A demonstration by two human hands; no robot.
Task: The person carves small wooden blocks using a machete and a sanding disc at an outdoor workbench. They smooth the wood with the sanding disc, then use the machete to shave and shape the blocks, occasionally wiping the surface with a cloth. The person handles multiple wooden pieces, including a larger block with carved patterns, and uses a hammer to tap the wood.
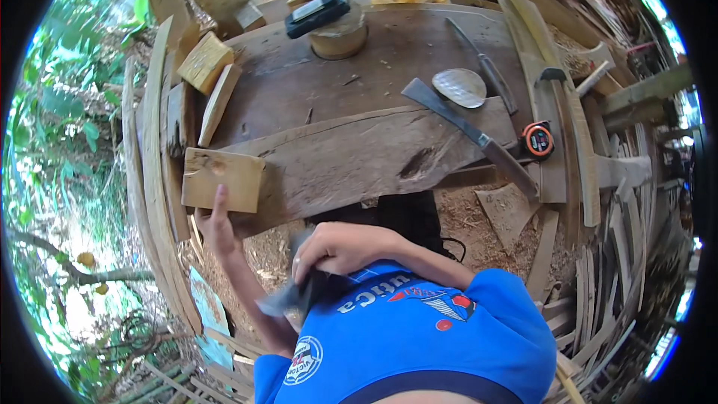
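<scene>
A squarish pale wood block (239, 187) stands at the left end of a long rough plank (336, 153). My left hand (218, 230) grips the block's lower left edge, the thumb upright against its face and the other fingers mostly hidden. In front of my blue shirt, my right hand (340, 248) is closed on a dark grey flexible sheet (288, 299), which hangs down toward my left forearm. Blur keeps me from telling whether the sheet is cloth or sandpaper. The two hands are apart.
On the bench (269, 82) lie a machete (449, 112), a knife (493, 78), an oval shell-like disc (460, 87) and a tape measure (537, 140). A dark device (318, 13) rests on a round container (340, 39). Wood offcuts (218, 105) lean at the left; wood strips fill the right.
</scene>
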